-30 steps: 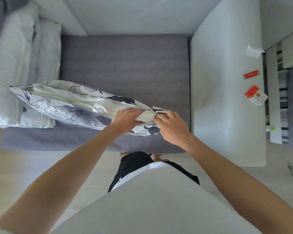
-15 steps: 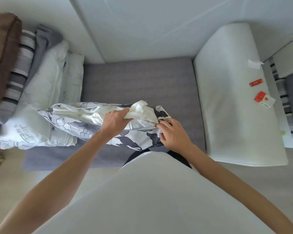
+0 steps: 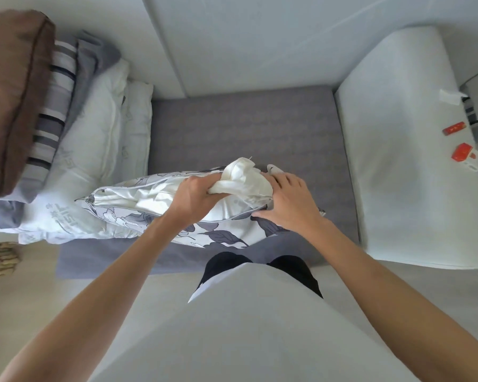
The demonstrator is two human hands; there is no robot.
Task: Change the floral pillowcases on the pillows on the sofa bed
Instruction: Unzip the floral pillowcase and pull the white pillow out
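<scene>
Left hand (image 3: 196,197) is gripping the white pillow (image 3: 240,179) corner poking out at 12 o'clock, right hand (image 3: 287,201) pinching the floral pillowcase (image 3: 218,235) opening on the grey sofa bed (image 3: 246,128). Looks like stripping's underway; next, tug the pillow free leftward.

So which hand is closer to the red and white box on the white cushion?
Right. The right hand holds the grey floral pillowcase on the side toward the red and white box; the left hand grips the white pillow, farther away.
</scene>
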